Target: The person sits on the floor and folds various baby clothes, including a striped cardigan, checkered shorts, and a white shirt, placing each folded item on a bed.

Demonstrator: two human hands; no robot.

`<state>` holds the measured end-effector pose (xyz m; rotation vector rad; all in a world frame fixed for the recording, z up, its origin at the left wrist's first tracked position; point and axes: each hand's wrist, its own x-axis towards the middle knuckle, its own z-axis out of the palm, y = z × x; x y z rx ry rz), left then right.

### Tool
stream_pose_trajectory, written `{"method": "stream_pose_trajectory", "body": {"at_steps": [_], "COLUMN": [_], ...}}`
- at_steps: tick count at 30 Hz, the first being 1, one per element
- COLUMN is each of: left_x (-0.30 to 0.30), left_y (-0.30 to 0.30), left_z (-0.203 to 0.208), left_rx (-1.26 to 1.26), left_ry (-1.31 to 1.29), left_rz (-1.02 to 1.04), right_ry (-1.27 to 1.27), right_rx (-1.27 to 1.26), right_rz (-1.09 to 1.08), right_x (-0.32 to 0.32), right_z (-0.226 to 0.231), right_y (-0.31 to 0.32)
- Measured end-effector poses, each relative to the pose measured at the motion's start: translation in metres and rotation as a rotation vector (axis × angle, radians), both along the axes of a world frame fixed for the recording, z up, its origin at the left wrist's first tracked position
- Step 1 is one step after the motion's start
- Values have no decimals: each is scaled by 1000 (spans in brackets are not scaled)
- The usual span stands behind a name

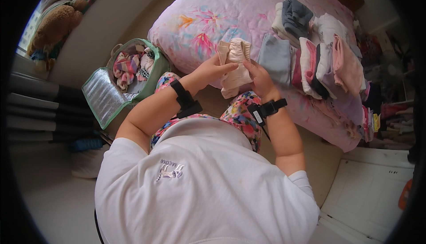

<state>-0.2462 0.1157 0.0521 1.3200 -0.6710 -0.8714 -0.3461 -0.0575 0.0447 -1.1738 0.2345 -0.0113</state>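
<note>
A small cream garment [239, 51] with a gathered elastic edge is held up over my lap, beside the bed's near edge. My left hand [213, 72] grips it from the left, thumb lying across its front. On the other side my right hand [262, 81] is closed on it, thumb and fingers pinching the cloth. The garment looks partly folded, and its lower end hangs between the hands. Just right of my right hand lies a folded light-blue garment [274, 57] on the bed.
Rows of folded clothes [317, 62] stand on the right side of the floral quilt [186, 27]. At left, an open green insulated bag [153, 73] holds crumpled clothes, its silvery lid [104, 95] folded out. A brown plush toy [55, 24] sits at upper left.
</note>
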Motion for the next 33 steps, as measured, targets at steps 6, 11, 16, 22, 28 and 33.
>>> {"method": "stream_pose_trajectory", "body": {"at_steps": [6, 11, 16, 22, 28, 33], "left_x": [24, 72, 99, 104, 110, 107], "left_y": [24, 73, 132, 140, 131, 103], "left_z": [-17, -24, -42, -74, -111, -118], "left_rx": [10, -145, -61, -52, 18, 120], "left_ry": [220, 93, 179, 248, 337, -90], "left_rz": [190, 411, 617, 634, 678, 691], "right_ry": [-88, -224, -293, -295, -287, -317], "right_rx": [259, 158, 186, 201, 273, 383], "right_rz": [-195, -399, -566, -538, -381, -110], "right_x": [-10, -22, -37, -37, -32, -19], "right_z": [5, 23, 34, 39, 56, 78], "right_y": [-16, -69, -103, -96, -82, -63]}}
